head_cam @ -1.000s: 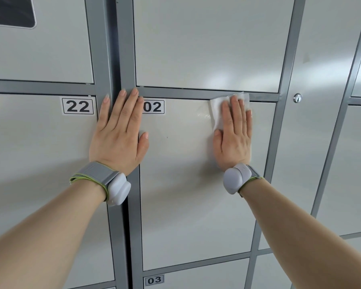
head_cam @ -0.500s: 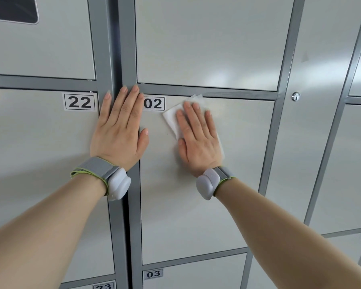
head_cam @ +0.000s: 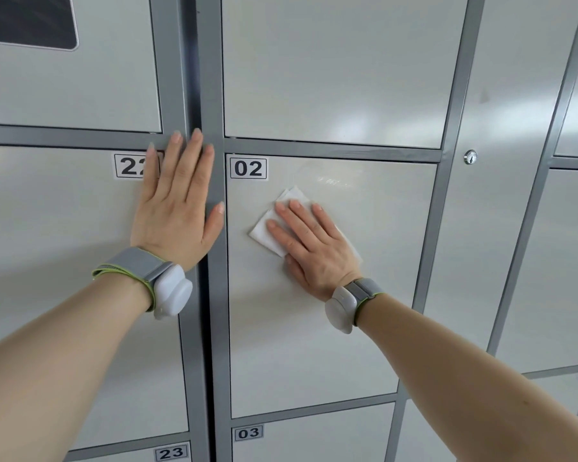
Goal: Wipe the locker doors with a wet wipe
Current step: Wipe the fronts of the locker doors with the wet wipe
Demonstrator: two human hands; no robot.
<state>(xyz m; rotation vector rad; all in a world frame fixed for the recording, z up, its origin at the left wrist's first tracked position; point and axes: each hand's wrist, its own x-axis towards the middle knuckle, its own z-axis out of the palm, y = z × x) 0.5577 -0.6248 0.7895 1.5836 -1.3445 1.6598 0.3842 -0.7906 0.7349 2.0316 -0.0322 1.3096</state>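
Upper half of locker door 02. The wet wipe, folded and white, lies flat on the door, below and to the right of the 02 label. It sits diamond-wise, with one corner pointing up and its long axis running from upper left to lower right. The right hand presses it with straight, slightly spread fingers aimed toward the label. The left hand, fingers straight and close together, rests flat to the left of the label, across the grey frame post.

Label 22 partly behind left hand
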